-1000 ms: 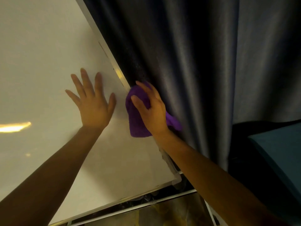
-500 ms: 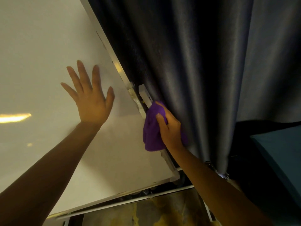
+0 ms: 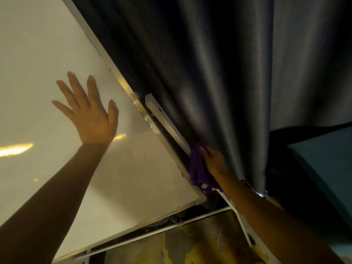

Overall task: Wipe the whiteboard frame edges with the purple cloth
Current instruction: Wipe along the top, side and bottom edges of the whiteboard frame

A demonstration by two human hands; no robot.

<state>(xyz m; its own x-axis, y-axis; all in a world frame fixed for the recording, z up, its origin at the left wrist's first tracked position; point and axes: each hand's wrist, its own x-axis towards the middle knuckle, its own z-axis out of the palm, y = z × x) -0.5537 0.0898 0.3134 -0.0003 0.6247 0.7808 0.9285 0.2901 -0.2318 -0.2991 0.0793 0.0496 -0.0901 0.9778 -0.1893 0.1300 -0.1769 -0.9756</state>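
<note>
The whiteboard [image 3: 57,77] fills the left of the view, tilted, with a thin metal frame edge [image 3: 106,60] running diagonally down to its lower right corner [image 3: 200,200]. My left hand [image 3: 91,117] lies flat on the board face, fingers spread. My right hand [image 3: 214,161] presses the purple cloth [image 3: 198,170] against the right frame edge just above that lower corner. A white stand bar [image 3: 163,117] runs beside the frame and disappears under the cloth. Part of the cloth is hidden behind my hand.
A dark grey curtain [image 3: 219,73] hangs directly behind the board's right edge, touching my right hand. A teal surface [image 3: 327,168] lies at the right. Below the board are white stand rails [image 3: 190,221] and a yellowish mottled floor [image 3: 190,248].
My right hand has slid the purple cloth down along the right frame edge, from mid-height to near the lower corner. My left hand stays flat on the board.
</note>
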